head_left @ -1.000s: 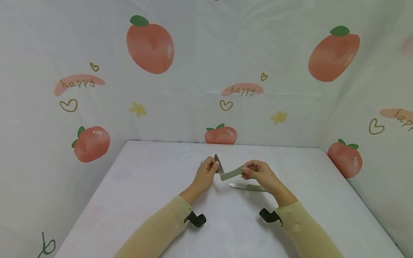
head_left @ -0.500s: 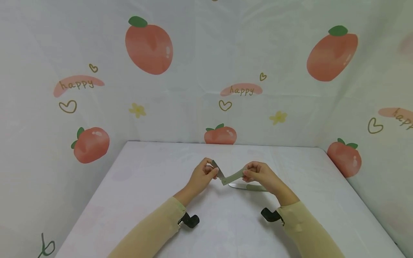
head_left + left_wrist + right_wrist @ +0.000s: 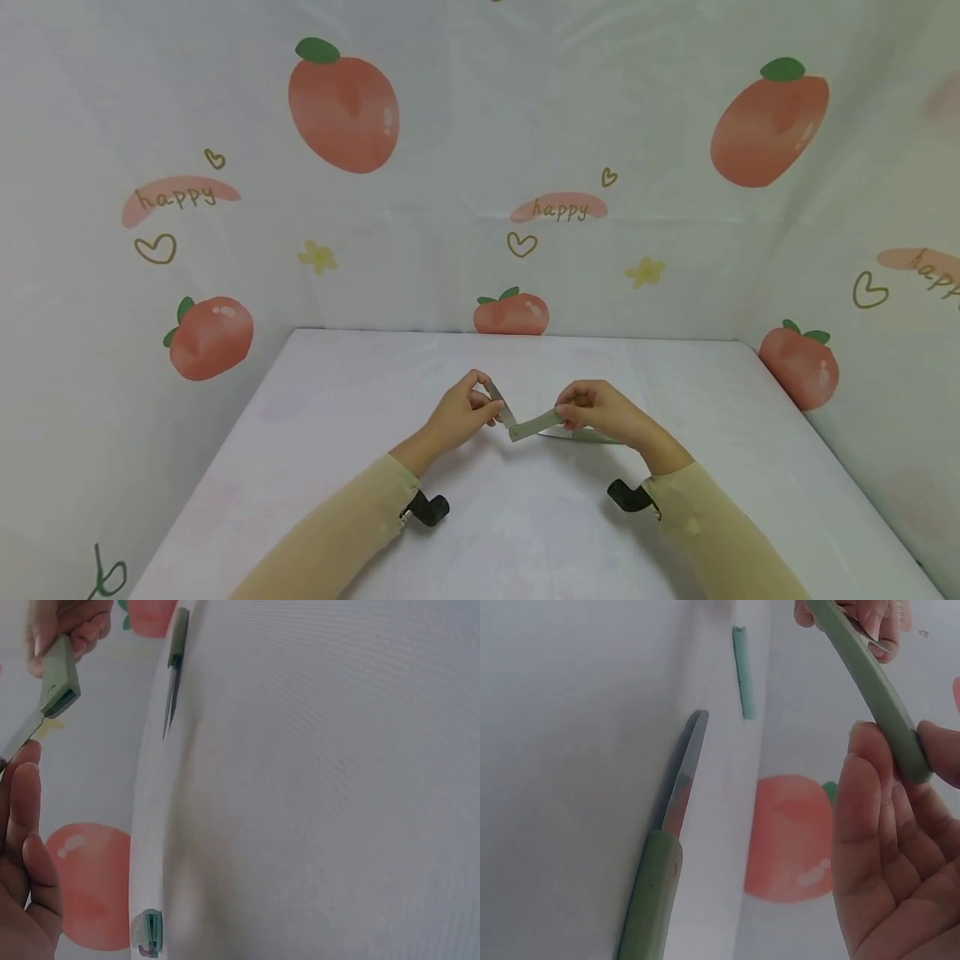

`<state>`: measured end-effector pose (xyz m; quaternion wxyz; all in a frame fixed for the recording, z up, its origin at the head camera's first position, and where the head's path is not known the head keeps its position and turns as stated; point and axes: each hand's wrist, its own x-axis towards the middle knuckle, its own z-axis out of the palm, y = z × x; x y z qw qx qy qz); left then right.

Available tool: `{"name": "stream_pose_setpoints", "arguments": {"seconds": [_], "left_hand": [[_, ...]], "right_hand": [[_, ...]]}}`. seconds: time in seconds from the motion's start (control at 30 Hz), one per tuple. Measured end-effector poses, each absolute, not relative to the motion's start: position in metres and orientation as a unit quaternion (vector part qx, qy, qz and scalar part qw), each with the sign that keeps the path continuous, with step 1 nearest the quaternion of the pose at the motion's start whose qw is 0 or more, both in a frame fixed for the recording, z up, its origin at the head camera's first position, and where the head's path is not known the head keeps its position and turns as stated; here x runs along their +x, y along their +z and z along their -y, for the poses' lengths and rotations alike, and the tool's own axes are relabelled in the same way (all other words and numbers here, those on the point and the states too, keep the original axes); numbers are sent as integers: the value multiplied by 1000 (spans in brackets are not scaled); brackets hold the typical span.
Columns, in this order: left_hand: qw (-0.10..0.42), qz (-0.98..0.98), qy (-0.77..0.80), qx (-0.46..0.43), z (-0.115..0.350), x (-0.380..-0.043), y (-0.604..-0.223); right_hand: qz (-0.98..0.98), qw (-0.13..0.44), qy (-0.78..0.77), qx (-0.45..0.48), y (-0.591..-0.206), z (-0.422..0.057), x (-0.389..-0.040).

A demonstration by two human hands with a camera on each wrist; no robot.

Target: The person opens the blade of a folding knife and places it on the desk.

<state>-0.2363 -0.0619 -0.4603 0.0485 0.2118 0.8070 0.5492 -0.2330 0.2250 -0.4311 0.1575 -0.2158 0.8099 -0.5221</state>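
Above the white table [image 3: 360, 367], head view: a green folding knife [image 3: 529, 427] is held up between two hands, bent at its pivot into a V. Left hand [image 3: 459, 414] pinches the blade [image 3: 509, 416]; right hand [image 3: 603, 412] pinches the far end of the handle [image 3: 542, 422]. A second knife [image 3: 596, 437] lies unfolded on the table, partly hidden by the right hand.

Left wrist view: the handle's pivot end faces the camera, slot dark inside. Blade runs toward the frame edge beside the left fingers [image 3: 24, 799]; from this view I cannot read the pinch. A teal object [image 3: 150, 932] rests on the table, kind unclear.

Right wrist view: thumb and fingers grip the handle's butt; its surface looks smooth. Judgement: light, stiff, perhaps slippery, giving only at the pivot. Hold the handle by its broad sides and the blade by its flats, skin away from edge and slot.
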Motion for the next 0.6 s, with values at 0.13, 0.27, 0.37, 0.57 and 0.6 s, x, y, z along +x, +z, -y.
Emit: {"name": "stream_pose_setpoints", "arguments": {"seconds": [0.13, 0.27, 0.37, 0.57, 0.6], "left_hand": [[65, -803, 547, 229, 65, -238, -460], [96, -794, 548, 245, 68, -238, -458], [122, -788, 550, 249, 69, -239, -457], [141, -787, 545, 251, 72, -243, -453], [141, -788, 544, 251, 72, -244, -452]], "right_hand": [[-815, 167, -507, -226, -430, -225, -233], [-814, 185, -498, -235, -427, -225, -232], [-812, 200, -495, -237, -425, -226, -232], [-812, 204, -488, -246, -425, -224, -234], [-814, 200, -486, -248, -425, -224, -235]]}}
